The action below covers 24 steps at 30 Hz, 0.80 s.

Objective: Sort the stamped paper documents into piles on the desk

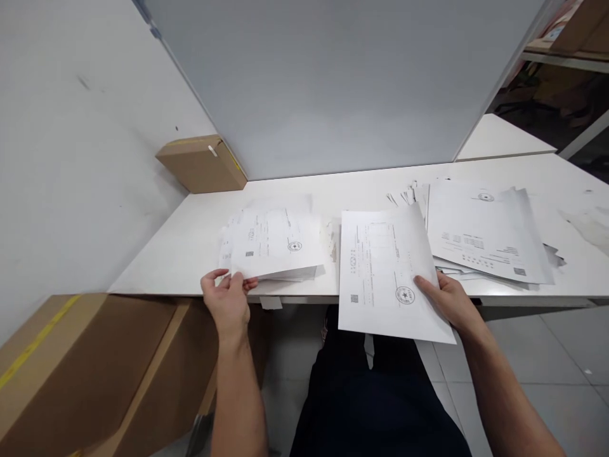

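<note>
My right hand (454, 301) pinches a stamped printed sheet (375, 273) by its right edge, thumb on top and fingers beneath. This sheet carries a round star stamp and a small square code, and it overhangs the desk's front edge. At the near left corner of a loose paper pile (278, 238), my left hand (228, 301) has its thumb on the top sheet and fingertips under it. That pile's top sheet also bears a round stamp. Farther right lies another uneven pile of printed papers (480, 228), with more sheets under its top one.
The white desk (166, 254) runs along a grey upright panel (342, 89). A closed cardboard box (204, 165) leans in the back left corner. Large cardboard boxes (85, 362) stand below on the left. Shelving (566, 58) rises at the far right.
</note>
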Tool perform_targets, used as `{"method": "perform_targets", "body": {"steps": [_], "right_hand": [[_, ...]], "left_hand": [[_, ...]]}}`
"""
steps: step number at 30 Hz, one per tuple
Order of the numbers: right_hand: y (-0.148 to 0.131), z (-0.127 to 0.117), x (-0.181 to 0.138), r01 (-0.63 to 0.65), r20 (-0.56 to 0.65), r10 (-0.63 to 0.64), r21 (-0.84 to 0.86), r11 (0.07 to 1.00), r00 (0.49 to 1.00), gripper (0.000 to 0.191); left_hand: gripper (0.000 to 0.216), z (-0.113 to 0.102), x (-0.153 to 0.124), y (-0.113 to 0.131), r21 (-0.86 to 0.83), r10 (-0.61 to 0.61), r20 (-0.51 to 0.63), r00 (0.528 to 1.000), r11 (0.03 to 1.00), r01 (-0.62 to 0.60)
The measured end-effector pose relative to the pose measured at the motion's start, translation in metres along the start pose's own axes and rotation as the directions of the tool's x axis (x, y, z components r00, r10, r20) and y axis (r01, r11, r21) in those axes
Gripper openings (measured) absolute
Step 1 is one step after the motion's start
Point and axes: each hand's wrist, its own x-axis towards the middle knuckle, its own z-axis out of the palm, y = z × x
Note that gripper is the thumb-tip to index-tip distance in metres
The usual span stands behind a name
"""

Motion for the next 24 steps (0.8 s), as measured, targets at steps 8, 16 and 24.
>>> {"method": "perform_targets", "body": {"steps": [8, 16, 24], "right_hand": [[0.007, -0.008, -0.019, -0.031, 0.084, 0.033, -0.025, 0.999, 0.996, 0.041], [0.014, -0.021, -0.042, -0.064, 0.046, 0.066, -0.038, 0.997, 0.997, 0.031], [0.035, -0.015, -0.052, -0.192, 0.170, 0.144, 0.307, 0.932, 0.975, 0.031]], "left_hand": [[0.029, -0.001, -0.040, 0.011, -0.360, -0.479, 0.439, 0.760, 0.681, 0.638], [0.040, 0.013, -0.085, 0.019, -0.616, -0.363, 0.654, 0.664, 0.252, 0.746], [0.046, -0.001, -0.150, -0.012, -0.195, -0.258, 0.936, 0.238, 0.180, 0.964]]}}
